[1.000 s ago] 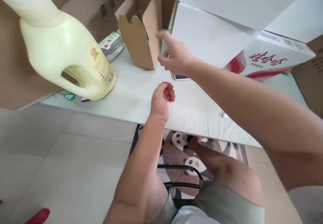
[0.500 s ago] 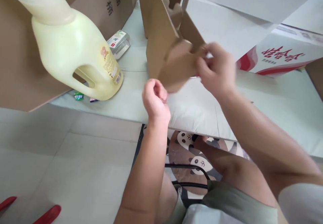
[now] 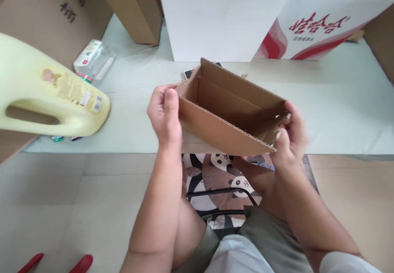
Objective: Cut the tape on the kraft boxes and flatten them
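Observation:
Between my hands is a brown cardboard box point(image 3: 224, 129), open at the top, tilted so that its bare inside shows. My left hand point(image 3: 166, 111) grips its left end, the thumb lying over the rim. On the right end, my right hand point(image 3: 291, 137) pinches the rough-edged wall with thumb and fingers. The box is held above the front edge of the table point(image 3: 135, 113), which has a pale green cover. Partly hidden behind the box's rim lies a flat dark object with a light edge point(image 3: 187, 74).
To the left stands a large pale yellow jug point(image 3: 58, 88) beside a clear plastic container point(image 3: 95, 59). A white carton point(image 3: 215, 22), a red-and-white carton point(image 3: 310, 22) and a tall brown cardboard piece point(image 3: 138, 14) line the back. A big brown carton point(image 3: 74, 30) stands far left.
The box has come down toward me and turned, its open top now facing me. My left hand has closed on its left end; my right hand has moved lower. The view has shifted.

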A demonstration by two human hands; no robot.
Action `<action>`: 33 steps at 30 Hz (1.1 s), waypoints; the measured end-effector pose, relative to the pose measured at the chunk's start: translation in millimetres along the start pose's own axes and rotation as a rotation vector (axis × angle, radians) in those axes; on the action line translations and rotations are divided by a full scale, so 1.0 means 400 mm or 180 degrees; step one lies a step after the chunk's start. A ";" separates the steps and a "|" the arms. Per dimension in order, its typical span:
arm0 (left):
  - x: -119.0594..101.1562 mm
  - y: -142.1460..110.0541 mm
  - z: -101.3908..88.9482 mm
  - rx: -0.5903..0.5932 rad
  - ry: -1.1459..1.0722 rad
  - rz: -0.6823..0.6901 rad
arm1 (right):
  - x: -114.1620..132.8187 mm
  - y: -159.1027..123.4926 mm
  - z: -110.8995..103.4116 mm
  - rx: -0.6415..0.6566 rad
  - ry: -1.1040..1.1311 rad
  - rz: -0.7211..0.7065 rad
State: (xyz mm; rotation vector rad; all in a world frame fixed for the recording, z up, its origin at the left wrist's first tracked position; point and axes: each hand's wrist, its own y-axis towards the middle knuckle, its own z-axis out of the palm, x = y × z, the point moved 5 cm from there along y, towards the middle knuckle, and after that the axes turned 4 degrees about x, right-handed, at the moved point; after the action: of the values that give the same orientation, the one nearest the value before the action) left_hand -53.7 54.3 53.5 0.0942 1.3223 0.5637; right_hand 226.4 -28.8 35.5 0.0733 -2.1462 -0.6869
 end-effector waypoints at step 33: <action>0.072 0.009 0.106 0.1020 0.0932 0.0580 | -0.021 0.002 -0.025 -0.0275 0.0725 -0.0741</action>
State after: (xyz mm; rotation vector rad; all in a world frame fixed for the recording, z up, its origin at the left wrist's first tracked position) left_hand -11.5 80.8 40.6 0.4116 1.6945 0.5280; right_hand 239.3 -30.2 34.8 0.3432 -1.9040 -0.8616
